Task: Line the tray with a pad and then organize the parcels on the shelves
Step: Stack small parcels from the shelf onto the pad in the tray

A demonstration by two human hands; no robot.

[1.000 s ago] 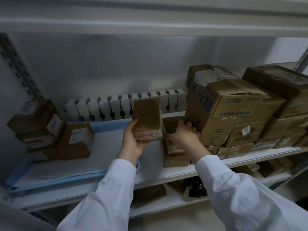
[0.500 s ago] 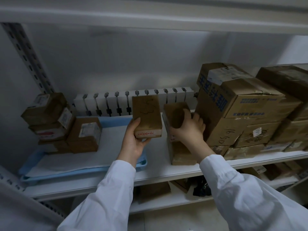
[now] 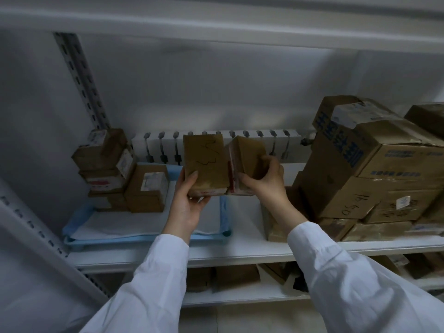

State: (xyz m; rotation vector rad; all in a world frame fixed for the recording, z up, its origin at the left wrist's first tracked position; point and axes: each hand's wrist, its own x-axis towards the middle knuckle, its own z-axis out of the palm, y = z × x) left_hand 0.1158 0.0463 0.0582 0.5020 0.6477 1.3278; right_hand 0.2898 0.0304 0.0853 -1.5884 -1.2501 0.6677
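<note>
Both hands are full: left hand (image 3: pixel 187 203) grips one scribbled box (image 3: pixel 205 164), right hand (image 3: pixel 266 181) grips a second box (image 3: pixel 245 157). So that's two held side by side, above the right end of the tray (image 3: pixel 144 239). One tray on the shelf (image 3: pixel 240 252), one white pad (image 3: pixel 115 224) in it. Stack (image 3: pixel 108 169) at its left end and pile (image 3: pixel 360 179) on the right, can't count either.

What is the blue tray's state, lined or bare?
Lined: a white pad lies spread over the floor of the blue tray, and a few parcels already sit on it at the far left.
</note>
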